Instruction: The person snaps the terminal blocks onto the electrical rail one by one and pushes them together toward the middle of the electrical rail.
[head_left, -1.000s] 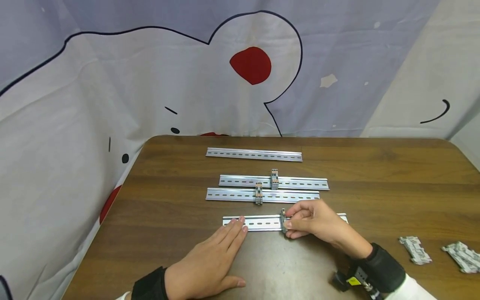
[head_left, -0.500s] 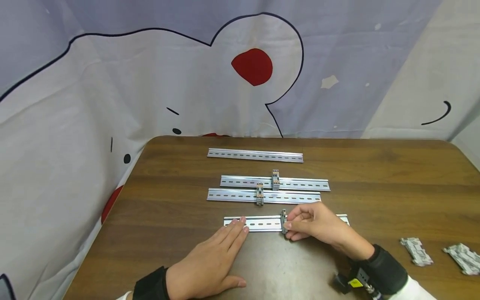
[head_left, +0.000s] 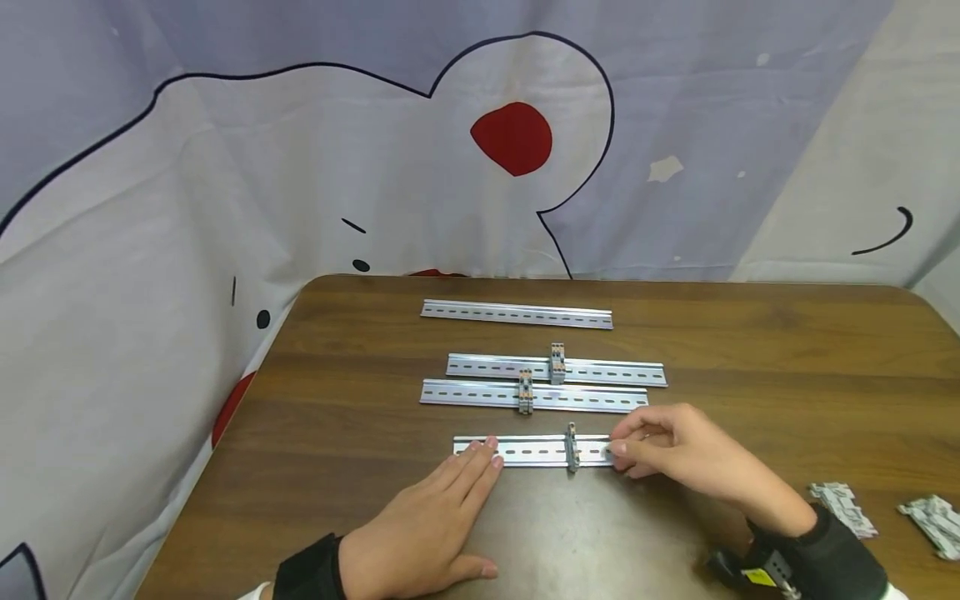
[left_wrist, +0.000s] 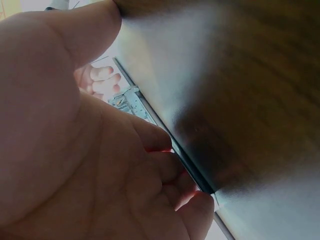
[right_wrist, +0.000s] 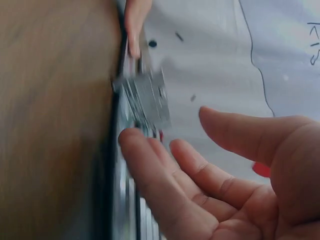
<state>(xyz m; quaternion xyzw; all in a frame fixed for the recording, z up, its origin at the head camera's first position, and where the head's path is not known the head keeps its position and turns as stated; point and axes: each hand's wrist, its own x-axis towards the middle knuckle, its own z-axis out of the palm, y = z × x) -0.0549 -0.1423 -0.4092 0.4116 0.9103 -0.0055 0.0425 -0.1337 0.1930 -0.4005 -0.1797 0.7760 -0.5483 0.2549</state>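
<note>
A slotted metal DIN rail point(head_left: 528, 452) lies nearest on the table, with a grey terminal block point(head_left: 572, 448) standing across it. My left hand point(head_left: 420, 527) rests with straight fingers over the rail's left end; its fingertips are at the rail's edge in the left wrist view. To the right of the block, my right hand point(head_left: 678, 450) is over the rail, covering its right part. In the right wrist view its thumb and fingers are spread apart and hold nothing, and the terminal block point(right_wrist: 147, 100) stands beyond the fingertips.
Farther back lie two more rails point(head_left: 480, 365), one close behind the other, each bearing a small terminal block point(head_left: 526, 392). Another bare rail point(head_left: 517, 314) is near the table's far edge. Grey-white terminal blocks point(head_left: 843, 507) lie at the right, partly behind the right wrist.
My right hand has let go of the terminal block and moved right, away from it. The block stays on the rail; the left hand keeps its place.
</note>
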